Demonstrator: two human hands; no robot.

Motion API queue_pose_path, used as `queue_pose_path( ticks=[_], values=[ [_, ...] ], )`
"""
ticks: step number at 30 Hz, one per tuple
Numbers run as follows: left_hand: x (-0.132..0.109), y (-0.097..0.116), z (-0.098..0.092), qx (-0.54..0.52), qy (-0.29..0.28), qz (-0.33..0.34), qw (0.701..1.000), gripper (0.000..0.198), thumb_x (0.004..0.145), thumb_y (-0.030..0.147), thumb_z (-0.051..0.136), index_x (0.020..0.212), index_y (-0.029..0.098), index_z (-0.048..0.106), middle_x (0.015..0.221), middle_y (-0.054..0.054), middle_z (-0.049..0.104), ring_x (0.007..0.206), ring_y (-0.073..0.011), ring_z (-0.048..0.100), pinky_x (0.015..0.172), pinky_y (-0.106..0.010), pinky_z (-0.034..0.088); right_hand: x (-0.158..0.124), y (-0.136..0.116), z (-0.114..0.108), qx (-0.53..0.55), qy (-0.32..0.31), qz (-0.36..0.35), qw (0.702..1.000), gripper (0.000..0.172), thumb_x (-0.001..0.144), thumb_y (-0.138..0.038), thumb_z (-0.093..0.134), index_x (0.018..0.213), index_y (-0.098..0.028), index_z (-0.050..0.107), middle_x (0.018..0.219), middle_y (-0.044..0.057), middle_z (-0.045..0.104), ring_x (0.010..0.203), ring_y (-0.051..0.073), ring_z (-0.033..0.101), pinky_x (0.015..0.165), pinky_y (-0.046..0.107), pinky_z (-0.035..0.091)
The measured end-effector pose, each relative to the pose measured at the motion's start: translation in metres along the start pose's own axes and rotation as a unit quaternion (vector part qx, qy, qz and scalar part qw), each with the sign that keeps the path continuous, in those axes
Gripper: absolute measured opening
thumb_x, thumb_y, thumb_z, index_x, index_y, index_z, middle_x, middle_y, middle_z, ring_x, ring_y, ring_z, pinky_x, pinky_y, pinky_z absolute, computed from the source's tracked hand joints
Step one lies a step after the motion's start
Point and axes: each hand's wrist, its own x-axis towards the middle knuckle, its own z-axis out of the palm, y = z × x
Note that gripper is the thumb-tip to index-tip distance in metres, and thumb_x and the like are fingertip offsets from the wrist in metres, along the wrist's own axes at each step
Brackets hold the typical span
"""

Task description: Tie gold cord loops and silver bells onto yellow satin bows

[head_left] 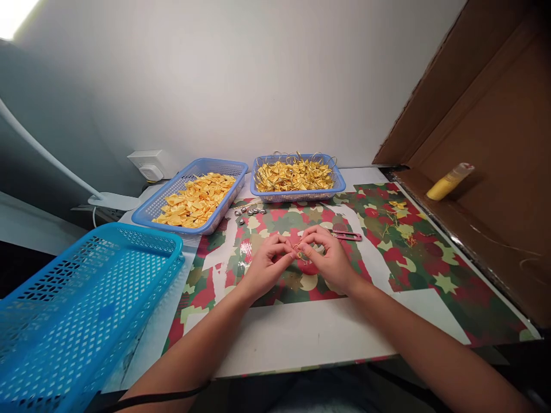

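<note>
My left hand [273,261] and my right hand [327,255] meet over the middle of the patterned table cover. Each has thumb and fingers pinched on a thin yellow-gold cord [300,256], whose loose strands show between the fingertips. The fingers hide part of the cord. Just past my right hand lies a pink tool [348,236] that looks like thread snips, partly covered by the hand. Several small silver, bell-like pieces [249,212] lie beyond my left hand.
A blue basket [144,221] holds yellow ribbon bows; another [297,198] holds bows with gold cord loops. A larger turquoise basket [178,244] stands left. Yellow thread scraps [404,230] lie right, near a yellow-filled tube [450,181] by a cardboard wall [482,109]. A white lamp stand [114,201] is behind.
</note>
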Motion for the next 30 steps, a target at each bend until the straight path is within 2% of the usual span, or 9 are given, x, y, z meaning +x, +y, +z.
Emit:
queue_pose_path(
  ticks=[4,8,11,21,25,30],
  values=[
    [0.0001,-0.0023,0.0002,-0.018,0.025,0.022,0.999,0.011,0.084,0.027,0.061,0.086,0.022,0.07,0.094,-0.005,0.058,0.098,-0.0217,0.055,0.093,-0.038,0.043,-0.0008,0.0002,0.0004,0.007,0.001,0.0,1.0,0.02,0.088,-0.032,0.058,0.074,-0.02,0.064,0.098,0.004,0.056,0.103,0.019,0.053,0.094,0.033,0.039],
    [0.0002,-0.0032,0.0025,-0.023,0.024,0.021,0.999,0.014,0.085,0.031,0.062,0.08,0.021,0.071,0.092,-0.006,0.056,0.097,-0.0207,0.055,0.092,-0.037,0.043,-0.0004,-0.0008,0.001,0.003,0.003,0.001,1.0,0.02,0.088,-0.033,0.059,0.073,-0.02,0.063,0.097,0.004,0.056,0.101,0.018,0.054,0.092,0.033,0.039],
    [0.0001,-0.0021,0.0039,-0.018,0.016,0.01,1.0,0.019,0.086,0.032,0.061,0.074,0.02,0.069,0.091,-0.005,0.057,0.095,-0.0199,0.055,0.092,-0.036,0.043,0.0001,-0.0015,0.0017,-0.006,0.005,-0.004,1.0,0.02,0.088,-0.032,0.059,0.072,-0.02,0.063,0.096,0.004,0.057,0.1,0.018,0.054,0.093,0.033,0.038],
    [-0.0012,0.0001,0.0027,0.017,-0.031,0.01,0.999,0.022,0.089,0.027,0.053,0.073,0.02,0.067,0.099,-0.006,0.061,0.1,-0.0208,0.055,0.095,-0.038,0.043,0.0013,-0.0002,0.0036,0.004,0.016,-0.002,1.0,0.021,0.087,-0.032,0.058,0.071,-0.019,0.064,0.092,0.004,0.057,0.095,0.018,0.055,0.087,0.031,0.041],
    [-0.0001,-0.0008,0.0022,0.011,-0.002,0.018,1.0,0.016,0.086,0.021,0.053,0.081,0.021,0.069,0.1,-0.006,0.061,0.103,-0.0219,0.055,0.098,-0.04,0.041,0.0,-0.0004,0.0035,0.008,0.011,0.003,1.0,0.021,0.087,-0.033,0.057,0.072,-0.02,0.064,0.094,0.004,0.057,0.096,0.018,0.055,0.087,0.032,0.041],
    [0.0005,-0.0035,0.0037,-0.007,0.024,0.03,0.999,0.012,0.084,0.029,0.064,0.078,0.021,0.07,0.096,-0.006,0.062,0.1,-0.0219,0.057,0.095,-0.039,0.043,-0.0006,-0.0007,0.0032,0.007,0.013,-0.004,1.0,0.02,0.088,-0.033,0.057,0.073,-0.02,0.064,0.093,0.004,0.057,0.097,0.018,0.055,0.088,0.032,0.041]
  ],
)
